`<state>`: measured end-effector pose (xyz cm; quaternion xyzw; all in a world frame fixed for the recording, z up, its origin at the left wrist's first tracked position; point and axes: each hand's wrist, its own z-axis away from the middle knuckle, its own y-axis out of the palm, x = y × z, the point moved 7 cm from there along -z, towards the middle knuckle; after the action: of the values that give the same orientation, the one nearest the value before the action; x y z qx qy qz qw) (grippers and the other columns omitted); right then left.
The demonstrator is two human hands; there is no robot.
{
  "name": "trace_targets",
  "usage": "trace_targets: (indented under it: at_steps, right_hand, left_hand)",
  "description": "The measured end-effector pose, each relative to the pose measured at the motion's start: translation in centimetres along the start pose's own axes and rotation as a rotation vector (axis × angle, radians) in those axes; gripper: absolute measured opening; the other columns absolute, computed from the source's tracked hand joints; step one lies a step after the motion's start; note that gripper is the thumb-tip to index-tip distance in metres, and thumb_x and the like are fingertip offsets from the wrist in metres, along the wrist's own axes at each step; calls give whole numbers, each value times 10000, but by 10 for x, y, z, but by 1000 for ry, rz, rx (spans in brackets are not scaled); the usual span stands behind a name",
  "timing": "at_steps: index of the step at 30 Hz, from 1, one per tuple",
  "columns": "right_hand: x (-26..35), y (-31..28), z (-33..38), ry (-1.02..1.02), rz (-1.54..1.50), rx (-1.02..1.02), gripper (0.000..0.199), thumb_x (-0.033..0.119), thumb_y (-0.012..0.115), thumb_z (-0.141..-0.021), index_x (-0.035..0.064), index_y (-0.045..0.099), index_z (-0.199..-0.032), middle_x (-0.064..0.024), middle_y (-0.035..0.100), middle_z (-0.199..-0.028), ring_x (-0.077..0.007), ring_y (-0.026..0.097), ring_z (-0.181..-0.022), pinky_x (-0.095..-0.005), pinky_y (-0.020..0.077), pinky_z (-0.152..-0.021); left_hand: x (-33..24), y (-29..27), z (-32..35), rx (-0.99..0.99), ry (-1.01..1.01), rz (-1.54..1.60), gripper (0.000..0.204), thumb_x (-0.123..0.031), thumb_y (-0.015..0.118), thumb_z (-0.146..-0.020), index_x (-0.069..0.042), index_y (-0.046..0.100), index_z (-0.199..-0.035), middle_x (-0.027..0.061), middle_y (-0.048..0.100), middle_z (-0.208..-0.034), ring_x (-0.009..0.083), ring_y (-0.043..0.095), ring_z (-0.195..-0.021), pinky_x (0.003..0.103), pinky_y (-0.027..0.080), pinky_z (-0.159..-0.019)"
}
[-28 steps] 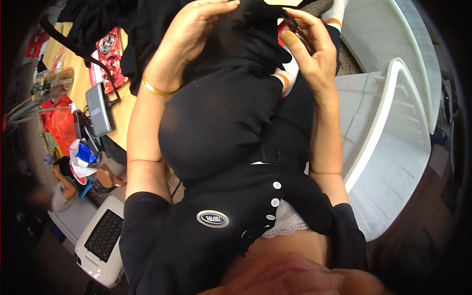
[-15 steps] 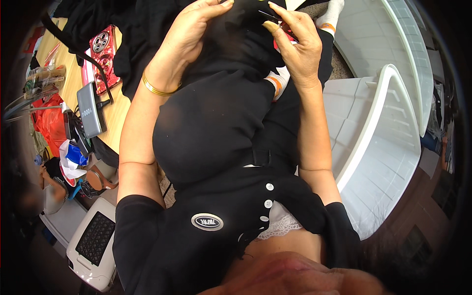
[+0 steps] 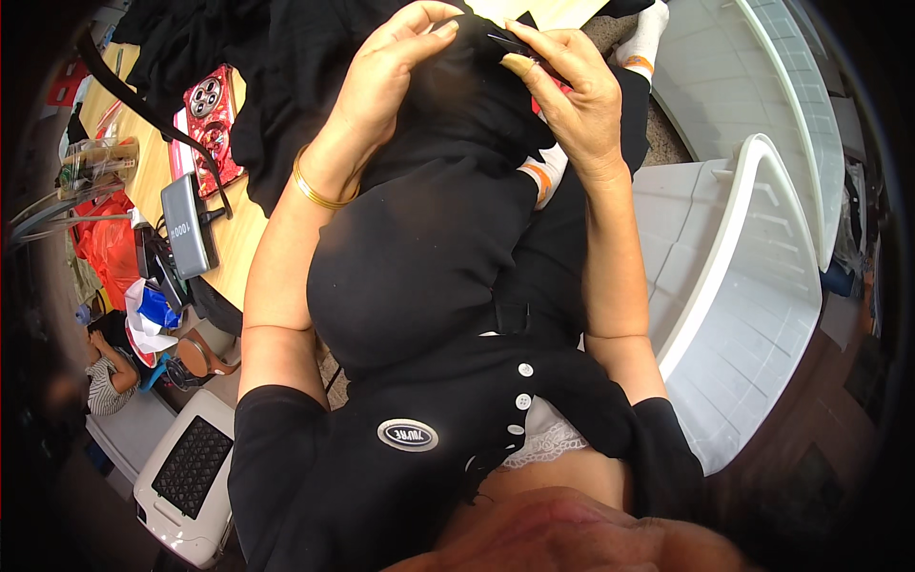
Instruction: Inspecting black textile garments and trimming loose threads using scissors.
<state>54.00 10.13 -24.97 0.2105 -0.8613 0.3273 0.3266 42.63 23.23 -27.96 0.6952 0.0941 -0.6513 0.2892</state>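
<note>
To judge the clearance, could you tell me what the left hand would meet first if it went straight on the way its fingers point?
Probably the right hand: the left hand points across the black fabric toward it, though depth is unclear.

Well left of the left hand (image 3: pixel 381 91), on the wooden tabletop: a red phone case (image 3: pixel 212 122) with a patterned print and a round ring of camera lenses, lying flat, and just below it a grey rectangular power bank (image 3: pixel 185 226) bearing a small printed label. Further left, past the power bank, a crumpled orange-red plastic bag (image 3: pixel 107 250). Low down, toward the near edge and far below both hands, an oval badge (image 3: pixel 407 435) with a white rim stitched on black fabric.
</note>
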Motion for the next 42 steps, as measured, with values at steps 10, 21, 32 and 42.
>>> trace_targets:
  at_steps: [10,21,32,42]
  right_hand:
    - [1,-3,0,-28,-60,-21,289,47,716,-795,66,688,-1081,-9,620,-827,-96,564,-721,-222,456,-649]
    - [13,-28,14,316,-456,78,73,-4,699,-805,-17,629,-823,7,598,-740,-38,509,-649,-176,392,-583]
    - [40,-67,23,243,-514,19,87,1,669,-818,0,582,-812,-15,531,-757,-80,445,-676,-199,326,-615]
    - [4,-88,36,405,-423,-158,71,21,682,-835,5,613,-829,32,554,-770,-37,452,-670,-167,332,-622]
  left_hand:
    - [-5,3,1,18,12,-21,194,-123,541,-925,-13,613,-1069,11,642,-986,66,567,-947,197,400,-884]
    - [-33,31,16,130,210,-367,177,-109,589,-895,-5,617,-1036,-8,611,-933,46,535,-853,213,432,-800]
    - [-51,53,34,363,145,-118,250,-60,562,-828,-38,561,-1077,-23,526,-885,46,475,-802,190,376,-720]
    - [-25,31,21,261,41,-99,248,-75,585,-884,7,627,-1114,6,635,-1016,55,570,-943,198,434,-852]
